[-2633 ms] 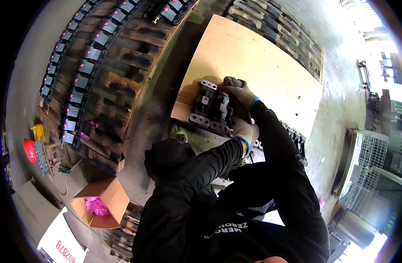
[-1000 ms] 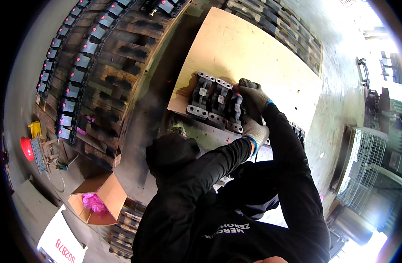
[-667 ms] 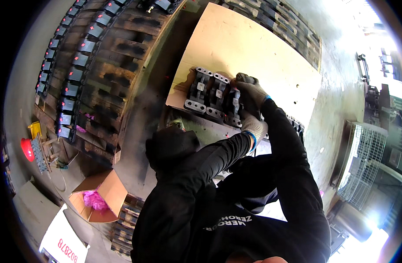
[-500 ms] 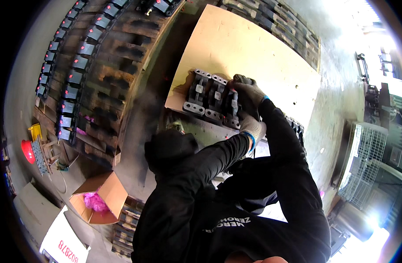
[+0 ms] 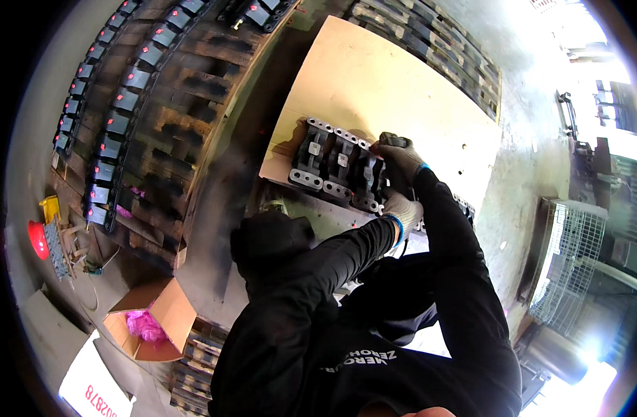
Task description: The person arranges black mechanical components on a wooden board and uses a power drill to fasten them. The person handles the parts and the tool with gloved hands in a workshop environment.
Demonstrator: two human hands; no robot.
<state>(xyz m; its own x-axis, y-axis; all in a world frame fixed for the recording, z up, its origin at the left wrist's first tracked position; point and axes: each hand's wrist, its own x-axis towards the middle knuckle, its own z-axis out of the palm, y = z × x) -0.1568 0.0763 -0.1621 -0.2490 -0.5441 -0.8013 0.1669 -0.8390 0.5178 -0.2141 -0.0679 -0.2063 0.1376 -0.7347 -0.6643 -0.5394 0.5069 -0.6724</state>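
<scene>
Several black metal castings (image 5: 341,163) stand side by side in a row on the near left part of a cardboard sheet (image 5: 384,83). Each has flat end pads with round holes and a paler block in the middle. At the row's right end, both my gloved hands close around another dark casting (image 5: 396,179), mostly hidden between them. My right hand (image 5: 400,156) grips its far end, with dark fingertips curled over. Lower down, my left hand (image 5: 402,207) is closed at the near end, its fingers partly hidden.
Further castings (image 5: 464,205) show beyond my right forearm. To the left, a wooden pallet (image 5: 218,90) bears long rows of black parts (image 5: 117,124) with red marks. An open carton (image 5: 176,316) holds pink material. On the right stands a wire mesh cage (image 5: 569,264).
The view has shifted slightly. Both hands stay at the row's right end; the right hand sits a little nearer me and its casting stands slightly more apart from the third one.
</scene>
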